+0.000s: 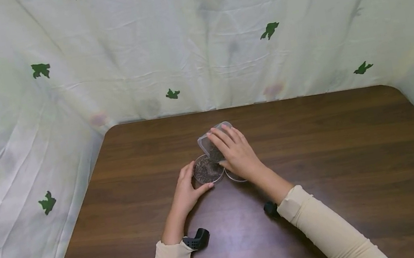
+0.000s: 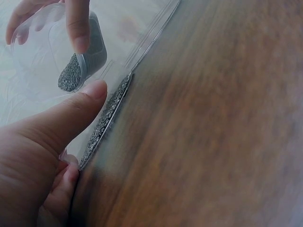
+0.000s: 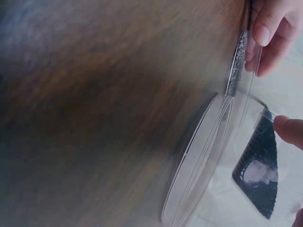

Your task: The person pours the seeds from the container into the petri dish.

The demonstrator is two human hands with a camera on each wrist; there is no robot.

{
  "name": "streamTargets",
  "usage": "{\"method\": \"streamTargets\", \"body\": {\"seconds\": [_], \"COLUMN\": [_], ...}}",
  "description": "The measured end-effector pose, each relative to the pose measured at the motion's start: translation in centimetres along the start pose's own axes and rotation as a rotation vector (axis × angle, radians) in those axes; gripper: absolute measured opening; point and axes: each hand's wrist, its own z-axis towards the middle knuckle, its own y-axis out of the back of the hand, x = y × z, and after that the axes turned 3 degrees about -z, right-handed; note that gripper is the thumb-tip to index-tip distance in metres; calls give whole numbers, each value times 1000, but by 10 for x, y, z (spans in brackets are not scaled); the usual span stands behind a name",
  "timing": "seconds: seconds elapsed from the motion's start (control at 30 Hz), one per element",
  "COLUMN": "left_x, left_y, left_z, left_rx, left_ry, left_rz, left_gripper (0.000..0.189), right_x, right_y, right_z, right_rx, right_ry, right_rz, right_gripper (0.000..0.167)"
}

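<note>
A clear round petri dish (image 1: 207,171) with a layer of dark grey grains in it rests on the table. My left hand (image 1: 185,191) holds its side, thumb at the near rim and fingers round the far left. Above it, my right hand (image 1: 238,153) grips a clear plastic tub (image 1: 204,144) from the top, fingers and thumb at its sides. The tub is tilted toward the petri dish, and dark grains (image 2: 71,74) lie gathered at its lower side in the left wrist view. A second clear round dish (image 3: 196,165) stands right beside the first, partly hidden under my right hand in the head view.
The brown wooden table (image 1: 338,162) spreads out on both sides of the dishes. Behind it and to the left hangs a pale curtain (image 1: 131,60) with green leaf shapes. Black wrist cameras (image 1: 198,239) sit close over the tabletop.
</note>
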Motion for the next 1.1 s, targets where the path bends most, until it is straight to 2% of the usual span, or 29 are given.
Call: {"method": "streamTargets", "body": {"seconds": [0.43,0.7,0.87,1.1], "left_x": [-2,-3,-4,-3], "left_y": [1,2,3,2], "left_z": [0,-1,-2,-2], "left_rx": [2,-4,-4,-10], "left_ry": [15,14,9,6], "left_rz": [-2,-3,-3,1], "left_gripper": [87,87,87,87], "right_x": [0,1,0,-4], "right_y": [-3,-1,1,6], "right_z": [0,0,0,-1], "right_rx": [-22,-3,-2,-24], "right_ry": [-11,-49,-116,-273], "right_rz": [15,37,77,208], "right_gripper": [99,100,99,101]}}
